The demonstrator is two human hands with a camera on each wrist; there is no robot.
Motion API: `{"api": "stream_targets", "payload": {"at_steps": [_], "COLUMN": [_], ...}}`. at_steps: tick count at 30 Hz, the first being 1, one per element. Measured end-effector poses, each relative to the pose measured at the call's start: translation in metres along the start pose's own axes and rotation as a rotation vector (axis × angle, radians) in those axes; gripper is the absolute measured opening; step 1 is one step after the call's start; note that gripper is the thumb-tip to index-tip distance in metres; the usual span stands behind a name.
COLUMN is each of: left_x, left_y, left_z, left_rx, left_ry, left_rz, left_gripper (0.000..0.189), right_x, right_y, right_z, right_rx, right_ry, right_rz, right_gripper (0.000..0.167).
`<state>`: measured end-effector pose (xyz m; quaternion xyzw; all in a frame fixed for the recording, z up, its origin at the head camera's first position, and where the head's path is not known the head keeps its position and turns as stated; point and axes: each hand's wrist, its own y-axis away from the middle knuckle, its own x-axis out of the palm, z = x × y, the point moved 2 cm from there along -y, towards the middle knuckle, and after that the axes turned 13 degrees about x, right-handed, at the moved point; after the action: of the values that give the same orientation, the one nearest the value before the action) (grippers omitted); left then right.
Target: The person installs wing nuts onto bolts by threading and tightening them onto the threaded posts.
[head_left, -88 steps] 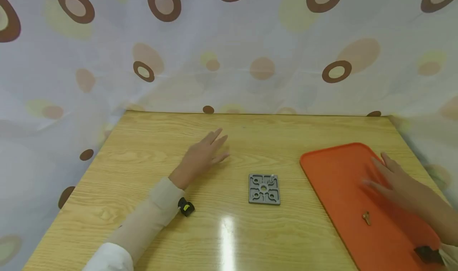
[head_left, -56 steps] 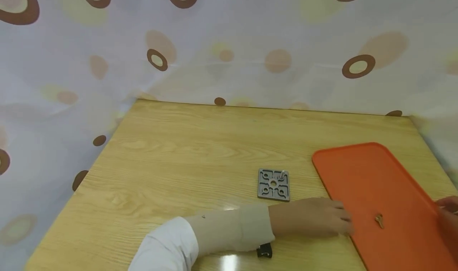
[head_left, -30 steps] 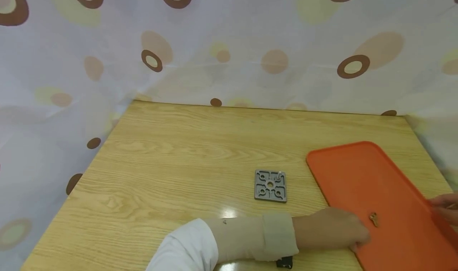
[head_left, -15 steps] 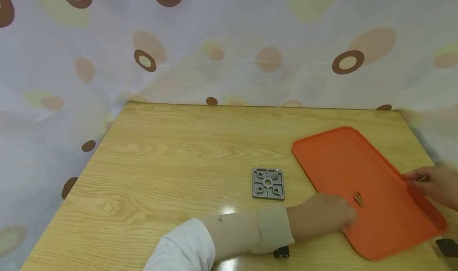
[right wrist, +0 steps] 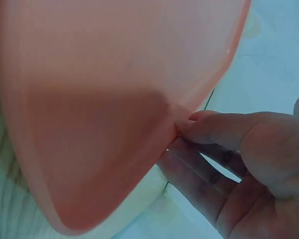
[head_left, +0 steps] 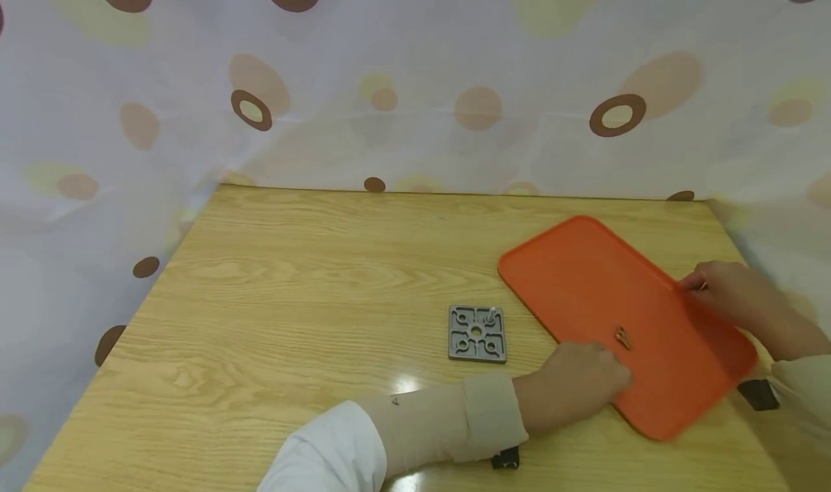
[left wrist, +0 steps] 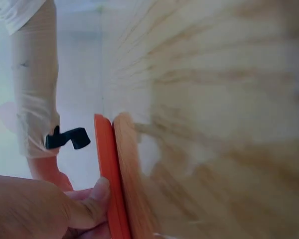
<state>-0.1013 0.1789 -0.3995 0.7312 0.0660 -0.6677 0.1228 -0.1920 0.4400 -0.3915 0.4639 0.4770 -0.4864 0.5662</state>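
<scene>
An orange rectangular tray [head_left: 584, 275] lies slantwise at the right of the table in the head view. My left hand [head_left: 574, 387] grips its near left edge; in the left wrist view the thumb [left wrist: 100, 191] presses on the tray rim [left wrist: 109, 169]. On the far right edge, my right hand [head_left: 736, 297] pinches the rim between thumb and fingers, as the right wrist view shows. A small brass-coloured key [head_left: 622, 338] lies on the tray. Left of the tray sits a grey square plate [head_left: 477, 333] with several holes and a small pin [head_left: 492, 315] standing at one corner.
The wooden table [head_left: 292, 297] runs back to a white patterned curtain [head_left: 415, 102], which also hangs at both sides. A black strap mount [head_left: 505, 457] sits under the left wrist, another black mount [head_left: 758, 394] by the right wrist.
Both hands came from apart and open to hold the tray's two long edges. The tray, with the key on it, has slid left and away from me and turned slightly. The plate stays put.
</scene>
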Motion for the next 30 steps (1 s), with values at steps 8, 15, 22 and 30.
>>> {"api": "stream_targets", "payload": {"at_steps": [8,15,22,30], "left_x": [-0.002,-0.004,-0.006,-0.006], "left_y": [0.002,-0.001,-0.002,-0.005], "left_z": [-0.005,-0.001,0.002,0.010], "left_rx": [-0.050,-0.080,-0.111,-0.165], "left_ry": [-0.052,-0.060,-0.114,-0.103], "left_rz": [-0.028,-0.081,-0.104,-0.091], "left_gripper": [0.019,0.028,0.032,0.030], "right_x": [0.008,0.003,0.001,0.000], "right_y": [-0.003,-0.012,-0.030,-0.050], "right_z": [0.013,0.027,0.040,0.050], "right_rx": [0.027,0.008,0.048,0.135], "right_ry": [0.024,0.028,0.000,-0.076], "right_rz": [-0.034,-0.130,-0.176,-0.146], "right_gripper": [0.015,0.008,0.004,0.004]}}
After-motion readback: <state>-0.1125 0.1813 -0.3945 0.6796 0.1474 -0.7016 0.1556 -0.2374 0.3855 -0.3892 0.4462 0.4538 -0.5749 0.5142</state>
